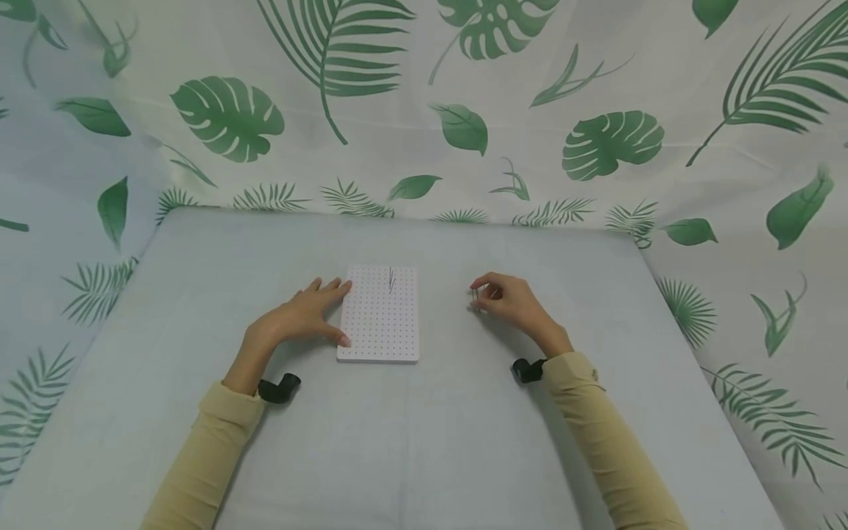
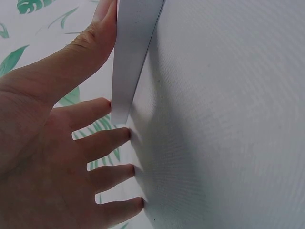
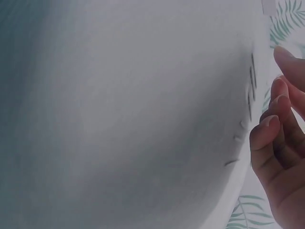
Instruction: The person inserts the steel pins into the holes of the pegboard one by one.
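Observation:
A white board (image 1: 379, 316) with a grid of small holes lies flat on the table. A thin dark pin (image 1: 391, 278) stands near its far edge, with another thin dark line beside it that may be a shadow. My left hand (image 1: 301, 313) rests at the board's left side, fingers spread, thumb and index fingertip touching the edge. To the right of the board, my right hand (image 1: 506, 298) hovers low over several thin metal pins (image 3: 251, 86) on the cloth. Its fingers are bent, thumb and index apart in the right wrist view, with nothing visible between them.
A pale cloth covers the table (image 1: 450, 442). Behind and at the sides hangs a white curtain (image 1: 397, 147) printed with green leaves. Black wrist cameras (image 1: 280, 389) sit under both forearms. More short pins (image 3: 231, 162) lie scattered near the right hand.

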Demonstrator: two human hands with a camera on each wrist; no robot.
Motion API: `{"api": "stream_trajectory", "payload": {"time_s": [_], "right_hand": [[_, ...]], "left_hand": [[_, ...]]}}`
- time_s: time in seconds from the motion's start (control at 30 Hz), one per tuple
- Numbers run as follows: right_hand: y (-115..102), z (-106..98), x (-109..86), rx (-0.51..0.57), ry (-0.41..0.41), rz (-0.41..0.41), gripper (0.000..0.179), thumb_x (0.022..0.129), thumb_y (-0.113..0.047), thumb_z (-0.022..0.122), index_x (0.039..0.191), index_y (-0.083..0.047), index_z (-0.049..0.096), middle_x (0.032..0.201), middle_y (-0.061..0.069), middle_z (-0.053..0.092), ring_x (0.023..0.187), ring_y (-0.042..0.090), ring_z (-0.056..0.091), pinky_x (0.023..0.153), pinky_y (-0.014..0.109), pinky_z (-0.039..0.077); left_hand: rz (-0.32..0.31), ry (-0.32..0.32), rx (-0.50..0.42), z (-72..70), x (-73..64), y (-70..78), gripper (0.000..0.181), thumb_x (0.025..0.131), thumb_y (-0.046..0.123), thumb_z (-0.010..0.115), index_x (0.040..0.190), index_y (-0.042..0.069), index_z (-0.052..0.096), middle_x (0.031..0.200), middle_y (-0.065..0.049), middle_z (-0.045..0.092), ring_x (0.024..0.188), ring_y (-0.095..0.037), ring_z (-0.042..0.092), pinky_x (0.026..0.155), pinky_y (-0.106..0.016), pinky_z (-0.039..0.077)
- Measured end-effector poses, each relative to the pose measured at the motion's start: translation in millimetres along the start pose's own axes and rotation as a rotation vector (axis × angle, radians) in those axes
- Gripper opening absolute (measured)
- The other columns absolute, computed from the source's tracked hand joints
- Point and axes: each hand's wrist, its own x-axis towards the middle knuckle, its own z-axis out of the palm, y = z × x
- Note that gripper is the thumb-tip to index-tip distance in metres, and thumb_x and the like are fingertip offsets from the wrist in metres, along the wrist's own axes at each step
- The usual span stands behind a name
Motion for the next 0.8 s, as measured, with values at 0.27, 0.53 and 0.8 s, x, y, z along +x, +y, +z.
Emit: {"api": "stream_trajectory", "payload": {"time_s": [0.27, 0.53, 0.8], "right_hand": [[3.9, -1.6, -1.1, -0.023, -0.053, 0.011, 0.039, 0.088, -0.016, 0.082, 0.123, -0.005, 0.069, 0.087, 0.007, 0.067, 0.078, 0.019, 0.060, 0.071, 0.031, 0.048], [5.5, -2.5, 3.5, -0.039, -0.105, 0.019, 0.056, 0.088, -0.015, 0.082, 0.137, -0.002, 0.059, 0.089, 0.009, 0.069, 0.078, 0.019, 0.060, 0.072, 0.032, 0.048], [7.0, -4.0, 5.2, -0.038, -0.145, 0.024, 0.056, 0.089, -0.017, 0.082, 0.139, -0.004, 0.060, 0.088, 0.007, 0.066, 0.079, 0.018, 0.056, 0.071, 0.031, 0.047]], "left_hand": [[0.001, 0.003, 0.008, -0.2, -0.4, 1.2, 0.107, 0.082, 0.036, 0.086, 0.164, 0.006, 0.023, 0.170, -0.023, 0.015, 0.156, -0.052, 0.002, 0.125, -0.068, 0.004], [-0.007, 0.004, 0.007, -0.6, -0.8, 1.6, 0.108, 0.082, 0.037, 0.086, 0.164, 0.007, 0.023, 0.170, -0.022, 0.015, 0.157, -0.051, 0.002, 0.125, -0.068, 0.004], [-0.004, -0.003, 0.004, -0.8, -0.6, 1.3, 0.107, 0.082, 0.036, 0.086, 0.163, 0.006, 0.023, 0.170, -0.023, 0.015, 0.156, -0.051, 0.001, 0.125, -0.068, 0.004]]}}
